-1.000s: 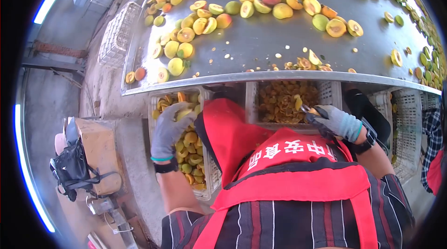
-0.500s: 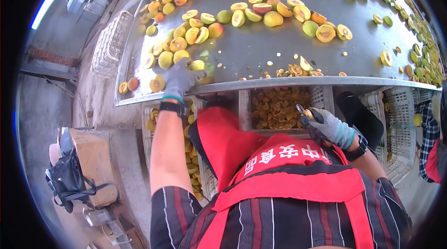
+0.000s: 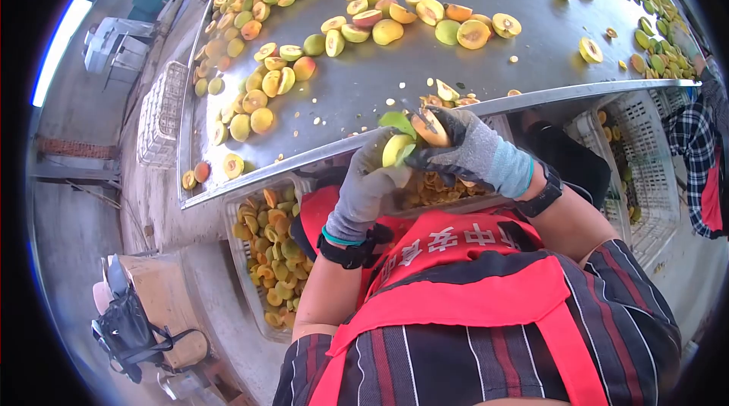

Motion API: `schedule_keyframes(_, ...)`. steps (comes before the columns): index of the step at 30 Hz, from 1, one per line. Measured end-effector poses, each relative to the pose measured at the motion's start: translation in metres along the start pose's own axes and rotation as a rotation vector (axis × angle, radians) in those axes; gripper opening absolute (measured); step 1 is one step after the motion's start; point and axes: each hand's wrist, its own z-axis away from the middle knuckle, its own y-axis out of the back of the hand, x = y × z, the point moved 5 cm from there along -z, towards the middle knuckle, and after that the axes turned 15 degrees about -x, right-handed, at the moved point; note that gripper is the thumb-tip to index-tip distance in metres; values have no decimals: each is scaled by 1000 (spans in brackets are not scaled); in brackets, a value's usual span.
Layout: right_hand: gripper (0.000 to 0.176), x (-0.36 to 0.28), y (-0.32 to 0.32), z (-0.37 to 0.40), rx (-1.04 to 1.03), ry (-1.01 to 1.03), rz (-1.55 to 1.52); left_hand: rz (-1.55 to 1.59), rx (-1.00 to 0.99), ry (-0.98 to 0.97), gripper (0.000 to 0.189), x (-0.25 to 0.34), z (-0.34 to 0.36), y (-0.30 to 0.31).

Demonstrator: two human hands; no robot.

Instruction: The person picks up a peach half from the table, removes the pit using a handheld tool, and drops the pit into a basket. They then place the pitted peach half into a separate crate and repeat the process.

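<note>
In front of my body, my left hand point(image 3: 370, 182), in a grey glove, is closed around a yellow-green peach point(image 3: 395, 150) with green leaves point(image 3: 398, 123) against it. Right beside it, my right hand point(image 3: 474, 146), also gloved, grips a small pitting knife point(image 3: 430, 128) with a tan handle; its metal end is hard to make out. Both hands are close together above the table's near edge. Just beyond them lie scraps and a cut peach half point(image 3: 446, 91). Halved peaches point(image 3: 387, 31) spread over the metal table point(image 3: 319, 113).
Below the table edge, a crate of peach halves point(image 3: 262, 284) stands left, and a crate of brown scraps point(image 3: 429, 189) sits under my hands. Another white crate point(image 3: 645, 170) stands right, near a person in a checked sleeve point(image 3: 689, 136). A cardboard box point(image 3: 163, 292) and black bag point(image 3: 125, 330) are at left.
My left hand has come back from the fruit on the table's left, now holding a peach. My right hand has risen from the crate to meet it. The view has shifted.
</note>
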Motion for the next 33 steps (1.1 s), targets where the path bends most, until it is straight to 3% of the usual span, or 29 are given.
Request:
schedule_keyframes(1, 47, 6, -7, 4, -119, -228, -246, 145, -31, -10, 57, -4, 2, -5)
schedule_keyframes(2, 47, 13, -8, 5, -117, -226, -250, 289, -62, -19, 55, -6, 3, -10)
schedule_keyframes(4, 40, 19, -5, 5, 4, 61, -107, 229, -128, -3, 54, -7, -1, -24)
schedule_keyframes(6, 36, 20, -6, 8, 29, 50, -172, 278, -42, -70, 56, -2, -6, -38)
schedule_keyframes(8, 31, 23, -5, 9, 54, 36, -238, 275, -20, 9, 55, -8, -7, -36)
schedule_keyframes(10, 25, 23, -3, 8, 40, 131, -184, 206, -160, -52, 50, -9, -9, -35)
schedule_keyframes(11, 28, 25, -5, 12, -3, -1, -307, 194, -90, -19, 68, -11, -10, -36)
schedule_keyframes(12, 28, 22, -5, 16, -4, 1, -307, 192, -90, -20, 68, -9, -11, -33)
schedule_keyframes(14, 33, 21, -9, 21, -114, -105, -51, 635, -4, -71, 70, -4, -9, -21)
schedule_keyframes(15, 40, 25, -8, 26, -210, -96, 176, 559, 19, -93, 72, 3, -7, -17)
schedule_keyframes(16, 40, 24, -9, 26, -213, -94, 176, 557, 21, -96, 72, 5, -6, -13)
schedule_keyframes(18, 43, 8, -11, 30, -141, -33, 560, 329, 24, -143, 73, 10, -5, -3)
schedule_keyframes(20, 43, 1, -11, 31, -115, -145, 536, 230, 3, -153, 74, 6, -5, 0)
schedule_keyframes(22, 40, -11, -11, 29, -36, -16, 560, 225, 42, -194, 62, 6, -4, 0)
schedule_keyframes(23, 39, -9, -14, 26, 2, 91, 606, 224, 39, -191, 62, 5, -5, -4)
schedule_keyframes(25, 39, -7, -17, 24, 9, 74, 640, 23, 106, -205, 74, 10, -7, -13)
schedule_keyframes(29, 40, -4, -23, 21, 7, -40, 627, 126, 27, -244, 60, 13, -8, -19)
schedule_keyframes(33, 33, -6, -30, 20, 39, -28, 618, 112, 53, -257, 54, 8, -8, -19)
